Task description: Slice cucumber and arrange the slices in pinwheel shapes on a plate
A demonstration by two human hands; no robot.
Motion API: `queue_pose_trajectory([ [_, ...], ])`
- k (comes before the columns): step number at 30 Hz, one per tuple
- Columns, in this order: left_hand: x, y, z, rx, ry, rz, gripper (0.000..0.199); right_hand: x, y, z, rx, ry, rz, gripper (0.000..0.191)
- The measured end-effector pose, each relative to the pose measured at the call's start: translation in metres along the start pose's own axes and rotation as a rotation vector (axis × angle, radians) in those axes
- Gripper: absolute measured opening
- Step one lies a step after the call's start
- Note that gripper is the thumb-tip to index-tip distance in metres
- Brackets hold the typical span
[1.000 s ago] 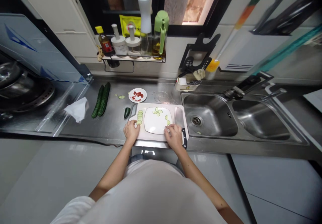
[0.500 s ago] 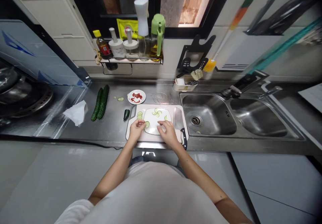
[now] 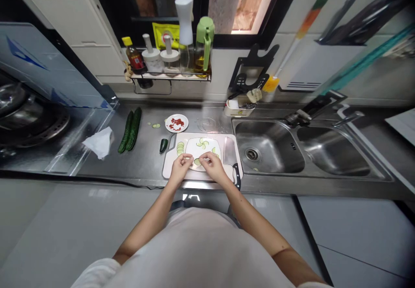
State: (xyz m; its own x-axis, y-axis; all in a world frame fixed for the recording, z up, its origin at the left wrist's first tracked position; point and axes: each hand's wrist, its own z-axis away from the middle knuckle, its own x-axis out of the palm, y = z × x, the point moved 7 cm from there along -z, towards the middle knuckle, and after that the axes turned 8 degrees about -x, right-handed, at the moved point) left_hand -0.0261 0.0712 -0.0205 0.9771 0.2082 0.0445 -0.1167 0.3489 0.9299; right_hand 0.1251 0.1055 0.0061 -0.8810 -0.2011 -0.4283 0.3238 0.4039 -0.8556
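Between my two hands, over the near part of a white square plate (image 3: 192, 146), is a cucumber slice (image 3: 197, 161). My left hand (image 3: 182, 166) and my right hand (image 3: 210, 166) both pinch it, one from each side. On the plate, thin slices form a pinwheel (image 3: 202, 143), and more lie near its right edge (image 3: 214, 150). The plate rests on a pink cutting board (image 3: 169, 160). A row of overlapping cucumber slices (image 3: 180, 148) lies on the board, left of the plate. At the board's right is a knife (image 3: 237, 175) with a black handle.
Left of the board are a cucumber stub (image 3: 163, 146), two whole cucumbers (image 3: 130, 130) and a white cloth (image 3: 99, 143). Behind it stands a small plate with red pieces (image 3: 177, 123). A sink (image 3: 270, 147) lies to the right; a bottle rack (image 3: 171, 77) hangs above.
My left hand has moved right with the slice, over the plate. My right hand has come slightly left to meet it. Another slice now shows at the plate's right edge.
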Motion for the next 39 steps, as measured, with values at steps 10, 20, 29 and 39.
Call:
queue_pose_trajectory([
  [10, 0.017, -0.013, 0.006, -0.37, -0.214, 0.326, 0.056, -0.004, -0.014, 0.0, -0.132, -0.024, 0.002, 0.016],
  [20, 0.012, 0.006, -0.002, -0.151, -0.112, 0.196, 0.067, -0.005, -0.016, 0.0, -0.118, -0.049, 0.027, 0.013],
  [29, 0.012, 0.019, -0.001, 0.086, -0.068, 0.11, 0.055, 0.0, -0.004, -0.005, 0.051, -0.029, -0.111, 0.013],
  [39, 0.018, 0.014, -0.004, 0.192, 0.002, 0.009, 0.049, 0.001, 0.02, -0.002, 0.208, -0.018, -0.259, 0.014],
])
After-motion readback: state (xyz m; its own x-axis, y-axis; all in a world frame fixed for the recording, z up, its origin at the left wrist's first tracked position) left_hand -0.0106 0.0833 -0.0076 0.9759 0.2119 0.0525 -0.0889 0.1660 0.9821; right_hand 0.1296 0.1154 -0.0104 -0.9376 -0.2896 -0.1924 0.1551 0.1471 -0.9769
